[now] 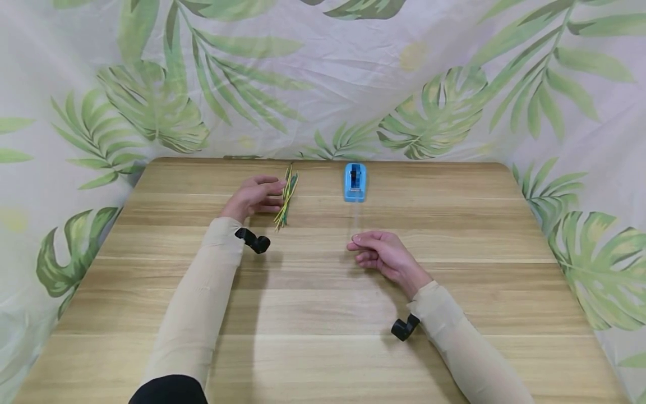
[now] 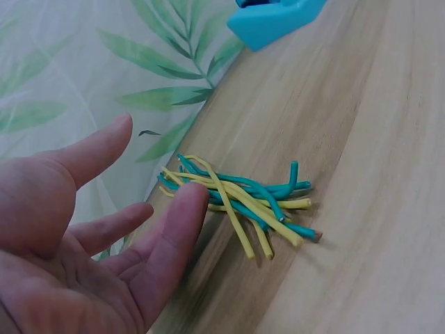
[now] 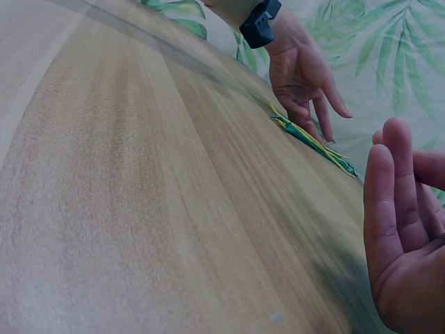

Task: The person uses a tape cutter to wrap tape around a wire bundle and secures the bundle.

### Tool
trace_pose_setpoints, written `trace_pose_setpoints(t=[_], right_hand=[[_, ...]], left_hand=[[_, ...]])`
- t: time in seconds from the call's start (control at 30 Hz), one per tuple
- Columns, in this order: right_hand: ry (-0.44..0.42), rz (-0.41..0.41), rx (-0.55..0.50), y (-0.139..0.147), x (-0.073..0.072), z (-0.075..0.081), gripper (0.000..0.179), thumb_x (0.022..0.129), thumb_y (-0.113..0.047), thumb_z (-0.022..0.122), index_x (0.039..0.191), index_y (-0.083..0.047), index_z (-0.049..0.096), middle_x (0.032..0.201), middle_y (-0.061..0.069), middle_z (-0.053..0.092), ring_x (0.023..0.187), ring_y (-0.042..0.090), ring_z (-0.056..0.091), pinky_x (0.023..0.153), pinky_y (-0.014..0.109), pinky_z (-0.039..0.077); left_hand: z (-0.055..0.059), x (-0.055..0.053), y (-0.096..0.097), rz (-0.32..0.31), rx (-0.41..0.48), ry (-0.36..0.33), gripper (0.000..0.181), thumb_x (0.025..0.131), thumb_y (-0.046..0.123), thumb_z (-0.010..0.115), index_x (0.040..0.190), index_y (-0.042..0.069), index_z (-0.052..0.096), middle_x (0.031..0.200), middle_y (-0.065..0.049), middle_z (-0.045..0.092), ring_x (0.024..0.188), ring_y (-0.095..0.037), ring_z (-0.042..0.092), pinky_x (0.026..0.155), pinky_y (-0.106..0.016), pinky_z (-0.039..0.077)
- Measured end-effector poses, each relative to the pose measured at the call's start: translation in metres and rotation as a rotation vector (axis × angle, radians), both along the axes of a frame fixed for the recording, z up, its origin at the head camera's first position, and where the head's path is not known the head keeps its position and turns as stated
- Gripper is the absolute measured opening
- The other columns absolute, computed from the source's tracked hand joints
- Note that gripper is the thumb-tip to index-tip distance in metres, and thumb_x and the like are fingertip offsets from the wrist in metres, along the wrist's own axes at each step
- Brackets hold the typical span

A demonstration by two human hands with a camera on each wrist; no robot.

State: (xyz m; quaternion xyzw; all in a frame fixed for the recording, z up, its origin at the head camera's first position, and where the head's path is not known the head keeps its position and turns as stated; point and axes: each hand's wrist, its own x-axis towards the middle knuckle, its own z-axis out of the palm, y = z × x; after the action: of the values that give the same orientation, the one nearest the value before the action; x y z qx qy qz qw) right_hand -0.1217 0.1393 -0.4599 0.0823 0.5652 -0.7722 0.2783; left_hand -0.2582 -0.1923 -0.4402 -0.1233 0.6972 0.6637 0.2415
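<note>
A bundle of yellow and green plastic-coated wires (image 1: 286, 201) lies on the table at the back, left of centre. Beside it is my left hand (image 1: 254, 196), fingers spread and extended; in the left wrist view a fingertip overlaps the wires (image 2: 243, 198), and contact is hard to judge. A blue tape dispenser (image 1: 355, 196) stands near the table's back edge. From its front a strip of clear tape (image 1: 356, 217) stretches toward me. My right hand (image 1: 386, 257) pinches the strip's near end between thumb and index finger; the right wrist view does not show the tape clearly.
The wooden table (image 1: 313, 314) ends at a back edge just behind the wires and the dispenser. A leaf-patterned curtain (image 1: 353, 73) hangs behind and at both sides. Each wrist wears a small black camera (image 1: 259, 243).
</note>
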Motion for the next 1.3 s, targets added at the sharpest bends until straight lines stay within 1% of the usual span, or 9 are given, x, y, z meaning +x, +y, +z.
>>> trace_pose_setpoints(t=[0.23, 0.47, 0.6, 0.83, 0.93, 1.03, 1.1, 1.2, 1.3], right_hand=[[0.009, 0.008, 0.000, 0.000, -0.001, -0.002, 0.039, 0.100, -0.008, 0.062, 0.129, 0.015, 0.052, 0.094, 0.009, 0.076, 0.062, 0.011, 0.068, 0.064, 0.028, 0.059], [0.009, -0.007, -0.017, 0.000, -0.001, -0.005, 0.029, 0.100, -0.007, 0.062, 0.122, 0.011, 0.058, 0.092, 0.009, 0.076, 0.061, 0.011, 0.068, 0.062, 0.028, 0.059], [0.009, -0.008, -0.023, 0.000, -0.001, -0.006, 0.025, 0.100, -0.006, 0.062, 0.119, 0.010, 0.060, 0.092, 0.010, 0.075, 0.061, 0.011, 0.068, 0.062, 0.028, 0.059], [0.005, -0.011, -0.019, 0.001, -0.002, -0.007, 0.025, 0.100, -0.006, 0.062, 0.118, 0.010, 0.059, 0.092, 0.010, 0.075, 0.061, 0.011, 0.068, 0.062, 0.027, 0.059], [0.000, -0.012, -0.022, 0.001, -0.002, -0.007, 0.023, 0.099, -0.006, 0.063, 0.116, 0.009, 0.060, 0.092, 0.010, 0.075, 0.061, 0.011, 0.068, 0.062, 0.028, 0.059], [-0.006, -0.014, -0.021, 0.001, -0.003, -0.008, 0.018, 0.099, -0.007, 0.063, 0.112, 0.005, 0.063, 0.092, 0.010, 0.075, 0.062, 0.011, 0.068, 0.062, 0.028, 0.059], [-0.010, -0.013, -0.017, 0.001, -0.003, -0.009, 0.014, 0.099, -0.007, 0.063, 0.109, 0.003, 0.064, 0.092, 0.010, 0.075, 0.062, 0.012, 0.068, 0.062, 0.028, 0.059], [-0.013, -0.010, -0.015, 0.001, -0.004, -0.010, 0.014, 0.099, -0.008, 0.064, 0.109, 0.002, 0.065, 0.093, 0.010, 0.075, 0.062, 0.012, 0.068, 0.063, 0.028, 0.059], [-0.016, -0.010, -0.015, 0.000, -0.004, -0.010, 0.016, 0.099, -0.008, 0.064, 0.110, 0.003, 0.064, 0.093, 0.010, 0.075, 0.063, 0.012, 0.068, 0.063, 0.028, 0.059]], left_hand=[[0.003, -0.001, 0.006, 0.007, -0.100, -0.003, 0.076, 0.095, 0.032, 0.072, 0.154, 0.004, 0.033, 0.137, -0.019, 0.054, 0.101, -0.028, 0.066, 0.083, -0.037, 0.058], [0.004, -0.001, 0.015, 0.048, -0.191, 0.025, 0.069, 0.093, 0.026, 0.075, 0.149, 0.002, 0.041, 0.129, -0.017, 0.057, 0.096, -0.025, 0.066, 0.084, -0.038, 0.058], [-0.001, 0.000, 0.020, 0.065, -0.260, 0.071, 0.067, 0.090, 0.027, 0.078, 0.144, 0.003, 0.047, 0.119, -0.014, 0.061, 0.086, -0.022, 0.067, 0.076, -0.035, 0.059], [-0.013, -0.002, 0.028, 0.100, -0.389, 0.181, 0.061, 0.086, 0.023, 0.083, 0.135, 0.002, 0.054, 0.084, -0.009, 0.064, 0.059, -0.015, 0.060, 0.055, -0.030, 0.055], [-0.015, -0.002, 0.031, 0.107, -0.439, 0.209, 0.059, 0.084, 0.024, 0.085, 0.131, 0.002, 0.056, 0.089, -0.009, 0.064, 0.058, -0.014, 0.057, 0.053, -0.029, 0.052], [-0.016, 0.000, 0.034, 0.089, -0.528, 0.237, 0.056, 0.084, 0.026, 0.085, 0.127, 0.002, 0.057, 0.106, -0.013, 0.062, 0.065, -0.017, 0.060, 0.056, -0.028, 0.053], [-0.017, 0.000, 0.035, 0.077, -0.590, 0.254, 0.053, 0.084, 0.026, 0.084, 0.123, 0.002, 0.059, 0.111, -0.014, 0.061, 0.068, -0.018, 0.060, 0.057, -0.028, 0.052], [-0.018, -0.002, 0.035, 0.068, -0.654, 0.270, 0.045, 0.084, 0.024, 0.084, 0.116, 0.001, 0.062, 0.109, -0.014, 0.062, 0.069, -0.017, 0.058, 0.058, -0.027, 0.049], [-0.020, -0.006, 0.034, 0.074, -0.660, 0.270, 0.036, 0.084, 0.020, 0.083, 0.109, 0.001, 0.066, 0.103, -0.013, 0.063, 0.065, -0.015, 0.057, 0.056, -0.025, 0.048]])
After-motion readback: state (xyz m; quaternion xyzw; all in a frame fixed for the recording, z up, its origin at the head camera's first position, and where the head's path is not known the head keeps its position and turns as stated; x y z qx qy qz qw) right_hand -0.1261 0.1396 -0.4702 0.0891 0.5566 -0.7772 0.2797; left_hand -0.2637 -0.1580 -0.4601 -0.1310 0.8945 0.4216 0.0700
